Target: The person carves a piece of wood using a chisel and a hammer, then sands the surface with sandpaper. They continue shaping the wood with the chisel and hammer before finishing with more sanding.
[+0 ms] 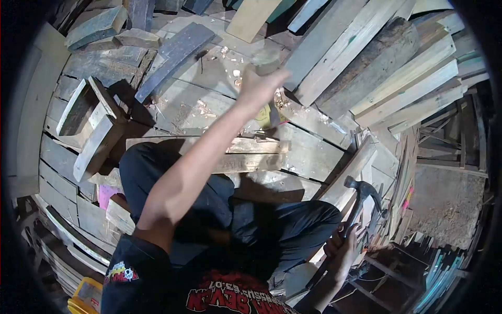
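Person sitting among stacked timber, holding a claw hammer.

The right hand (342,251), at five o'clock, is wrapping its fingers tight around the hammer (361,196), head pointing up. The left hand (259,86) is stretching toward twelve o'clock over the plank floor (198,104), closing on a blurred pale object (265,60); finger positions cannot be told.

1 claw hammer (364,189), 2 hands (259,86), 1 yellow box (83,299), 1 small cup (265,61)
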Demonstrator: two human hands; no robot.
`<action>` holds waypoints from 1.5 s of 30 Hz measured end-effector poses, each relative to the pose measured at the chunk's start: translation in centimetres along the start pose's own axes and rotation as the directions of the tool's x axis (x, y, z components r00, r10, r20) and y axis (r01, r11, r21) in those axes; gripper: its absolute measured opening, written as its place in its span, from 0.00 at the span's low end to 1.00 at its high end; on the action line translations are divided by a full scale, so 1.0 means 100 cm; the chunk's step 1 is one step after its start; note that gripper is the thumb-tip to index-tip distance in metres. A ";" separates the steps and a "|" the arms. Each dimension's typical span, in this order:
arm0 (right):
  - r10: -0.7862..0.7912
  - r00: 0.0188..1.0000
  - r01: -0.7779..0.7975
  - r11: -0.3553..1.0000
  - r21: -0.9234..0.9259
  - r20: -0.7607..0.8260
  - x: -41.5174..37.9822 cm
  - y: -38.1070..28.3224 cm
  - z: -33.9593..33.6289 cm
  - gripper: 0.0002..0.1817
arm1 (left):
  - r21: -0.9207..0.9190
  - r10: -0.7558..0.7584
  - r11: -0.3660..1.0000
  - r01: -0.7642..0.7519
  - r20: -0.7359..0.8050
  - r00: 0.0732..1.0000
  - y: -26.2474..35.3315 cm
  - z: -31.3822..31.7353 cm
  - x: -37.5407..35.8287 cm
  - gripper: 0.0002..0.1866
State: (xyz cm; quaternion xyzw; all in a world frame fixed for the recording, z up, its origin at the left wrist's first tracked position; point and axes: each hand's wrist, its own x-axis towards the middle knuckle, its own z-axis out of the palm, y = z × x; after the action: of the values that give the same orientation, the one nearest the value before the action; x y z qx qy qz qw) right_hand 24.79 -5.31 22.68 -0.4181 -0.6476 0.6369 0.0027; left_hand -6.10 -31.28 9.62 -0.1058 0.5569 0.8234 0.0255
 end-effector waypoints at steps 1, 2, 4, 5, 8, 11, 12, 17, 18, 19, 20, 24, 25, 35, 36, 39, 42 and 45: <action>-0.003 1.000 0.004 1.000 -0.012 0.013 0.000 0.000 0.003 0.22 | 0.021 0.014 1.000 -0.014 -0.032 0.999 -0.004 0.012 -0.010 0.30; -0.007 1.000 0.007 1.000 -0.024 0.027 0.000 0.000 0.004 0.22 | 0.043 0.030 0.999 -0.027 -0.065 0.997 -0.006 0.019 -0.019 0.31; -0.008 1.000 0.010 0.998 -0.058 0.028 0.005 -0.001 0.006 0.23 | 0.058 0.131 0.989 -0.136 0.078 0.988 -0.035 0.023 -0.031 0.26; -0.008 1.000 0.009 0.997 -0.079 0.011 0.007 -0.001 0.007 0.23 | 0.070 0.114 0.989 -0.128 0.175 0.978 -0.035 0.024 -0.040 0.21; 0.002 1.000 -0.002 0.998 -0.056 0.000 0.009 0.003 0.008 0.23 | 0.109 0.191 0.959 -0.262 0.434 0.881 -0.053 0.034 -0.062 0.15; 0.018 0.997 -0.019 1.000 0.000 0.070 0.018 0.008 0.004 0.22 | 0.068 0.342 0.870 -0.488 0.630 0.697 -0.061 0.046 -0.080 0.20; 0.029 0.999 -0.029 1.000 -0.005 0.045 0.019 0.010 0.004 0.21 | 0.025 0.448 0.809 -0.587 0.620 0.643 -0.075 0.054 -0.086 0.27; 0.057 0.998 -0.056 0.998 -0.016 0.021 0.019 0.014 0.003 0.23 | -0.010 0.544 0.715 -0.699 0.635 0.548 -0.122 0.070 -0.098 0.34; 0.064 0.998 -0.063 0.998 -0.031 0.023 0.017 0.012 0.004 0.23 | -0.002 0.499 0.735 -0.678 0.678 0.540 -0.128 0.070 -0.096 0.34; 0.067 0.998 -0.066 0.997 -0.035 0.003 0.017 0.013 0.005 0.24 | 0.007 0.453 0.754 -0.657 0.719 0.528 -0.132 0.069 -0.094 0.35; 0.068 0.998 -0.068 0.997 -0.040 -0.015 0.016 0.015 0.005 0.24 | 0.017 0.408 0.771 -0.637 0.755 0.514 -0.134 0.068 -0.091 0.35; 0.039 0.999 -0.036 0.997 -0.073 0.038 0.011 0.011 0.013 0.25 | 0.023 0.318 0.824 -0.566 0.808 0.496 -0.124 0.060 -0.101 0.33; 0.030 1.000 -0.030 0.994 -0.109 -0.004 0.010 0.013 0.016 0.25 | 0.024 0.356 0.785 -0.620 0.800 0.482 -0.121 0.060 -0.100 0.32; -0.007 0.994 0.015 0.997 -0.070 0.108 -0.002 0.008 0.016 0.21 | 0.139 0.249 0.766 -0.628 0.836 0.489 -0.119 0.058 -0.092 0.36; -0.022 0.995 0.031 0.996 -0.088 0.094 -0.001 0.011 0.013 0.23 | 0.122 0.296 0.762 -0.635 0.807 0.510 -0.120 0.054 -0.093 0.38; -0.029 0.998 0.036 0.990 -0.138 0.054 0.002 0.019 -0.001 0.26 | 0.001 0.656 0.594 -0.804 0.577 0.486 -0.139 0.053 -0.088 0.38; -0.102 0.963 0.052 0.978 -0.201 -0.249 0.000 0.029 0.007 0.27 | 0.016 0.581 0.663 -0.748 0.620 0.528 -0.138 0.045 -0.073 0.36; -0.132 0.970 0.110 0.988 -0.113 -0.205 -0.003 0.033 -0.002 0.23 | 0.074 0.521 0.713 -0.697 0.608 0.599 -0.150 0.042 -0.068 0.31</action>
State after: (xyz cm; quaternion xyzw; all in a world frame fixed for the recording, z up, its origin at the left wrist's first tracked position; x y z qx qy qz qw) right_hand 26.85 -5.88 20.18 -0.4430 -0.6991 0.5541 0.0895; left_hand 2.30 -21.19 -1.15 0.3377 0.6466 0.6783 -0.0875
